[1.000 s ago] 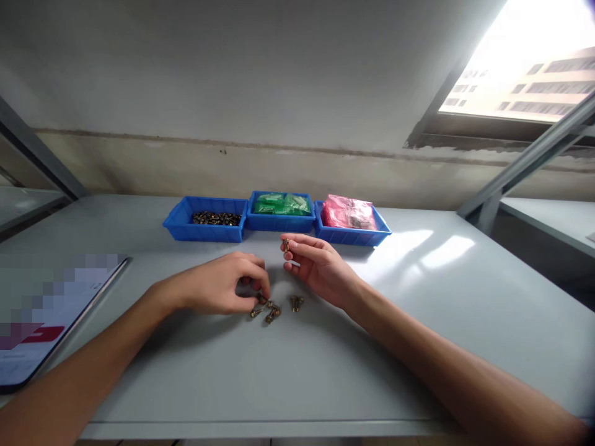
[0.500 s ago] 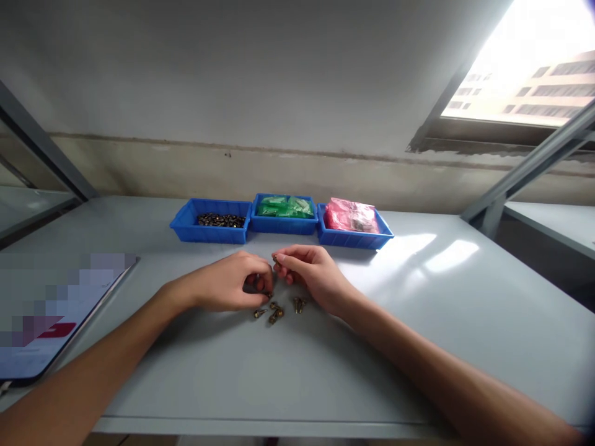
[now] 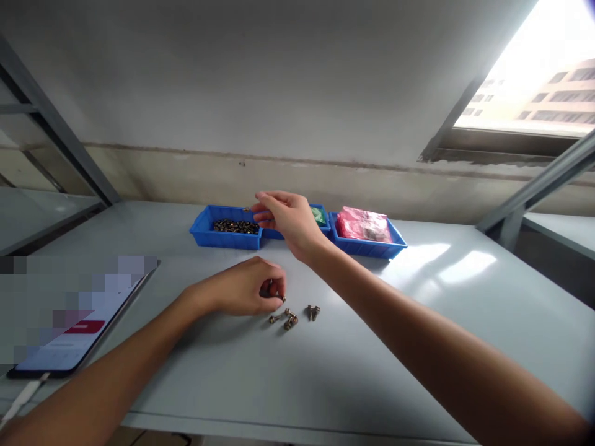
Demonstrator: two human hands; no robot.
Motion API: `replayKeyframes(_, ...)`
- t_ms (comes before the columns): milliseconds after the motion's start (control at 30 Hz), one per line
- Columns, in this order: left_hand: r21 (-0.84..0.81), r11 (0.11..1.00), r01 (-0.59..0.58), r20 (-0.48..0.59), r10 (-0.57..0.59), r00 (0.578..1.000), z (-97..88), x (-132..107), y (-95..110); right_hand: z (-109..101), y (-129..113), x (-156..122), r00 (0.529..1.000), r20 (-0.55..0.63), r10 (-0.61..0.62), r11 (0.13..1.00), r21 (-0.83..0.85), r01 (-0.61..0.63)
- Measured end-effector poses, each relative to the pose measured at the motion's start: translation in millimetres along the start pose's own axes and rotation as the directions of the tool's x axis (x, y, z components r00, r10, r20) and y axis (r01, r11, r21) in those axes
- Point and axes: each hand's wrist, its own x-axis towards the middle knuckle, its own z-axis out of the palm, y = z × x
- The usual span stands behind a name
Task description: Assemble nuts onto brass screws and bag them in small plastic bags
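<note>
My left hand (image 3: 246, 288) rests low over the table, thumb and index finger pinched on a small brass-coloured screw (image 3: 283, 298). Just to its right lie several loose screws (image 3: 290, 321), and two more screws (image 3: 313, 312) sit close together beyond them. My right hand (image 3: 286, 220) is raised over the right end of the left blue bin (image 3: 223, 240), its thumb apart from the fingers. A small screw-like piece (image 3: 246, 209) shows just off its fingertips; whether it still touches them is hard to see. Inside that bin is a heap of dark and brassy screws (image 3: 236, 227).
Behind my right hand, the middle blue bin (image 3: 273, 235) is partly hidden; green packets (image 3: 318, 215) show in it. Pink bags (image 3: 365, 224) fill the right blue bin (image 3: 372, 249). A tablet-like screen (image 3: 83, 328) with a white cable (image 3: 25, 396) lies at the left.
My right hand has moved from beside my left hand up and away to above the left bin, and its fingers have parted. My left hand keeps its pinch. The view has shifted slightly.
</note>
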Motion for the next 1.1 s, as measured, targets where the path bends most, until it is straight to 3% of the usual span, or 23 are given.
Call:
replayKeyframes(133, -0.012, 1.0, -0.013, -0.013, 0.013, 1.0, 2.0, 1, -3, -6, 3, -6, 0.995, 0.016, -0.096, 0.992, -0.078, 0.097)
replayKeyframes(267, -0.05, 0.998, -0.028, -0.019, 0.027, 0.999, 2.3, 3, -8, -35, 16, -27, 0.983, 0.135, -0.121, 0.947, -0.282, 0.155)
replayKeyframes(400, -0.098, 0.995, -0.035, -0.18, 0.017, 0.983, -4.0, 5, -9, -67, 21, -44, 0.983, 0.162, -0.088, 0.876, -0.456, 0.153)
replayKeyframes(500, -0.24, 0.971, -0.01, -0.3, -0.064, 0.952, -8.8, 5, -8, -83, 22, -53, 0.989, 0.137, -0.058, 0.826, -0.55, 0.124)
replayKeyframes(600, -0.472, 0.881, -0.022, -0.32, -0.148, 0.936, -8.4, 6, -5, -89, 27, -61, 0.991, 0.12, -0.053, 0.811, -0.574, 0.112)
replayKeyframes(767, -0.757, 0.644, -0.109, -0.271, -0.159, 0.949, 2.1, 11, -4, -87, 37, -72, 0.987, 0.155, -0.031, 0.812, -0.573, 0.115)
replayKeyframes(900, -0.858, 0.507, -0.078, -0.188, -0.169, 0.968, 9.3, 13, -5, -86, 38, -77, 0.982, 0.187, -0.021, 0.809, -0.574, 0.127)
replayKeyframes(1100, -0.901, 0.424, -0.09, -0.167, -0.146, 0.975, 10.3, 13, -8, -83, 35, -82, 0.981, 0.196, -0.001, 0.813, -0.571, 0.115)
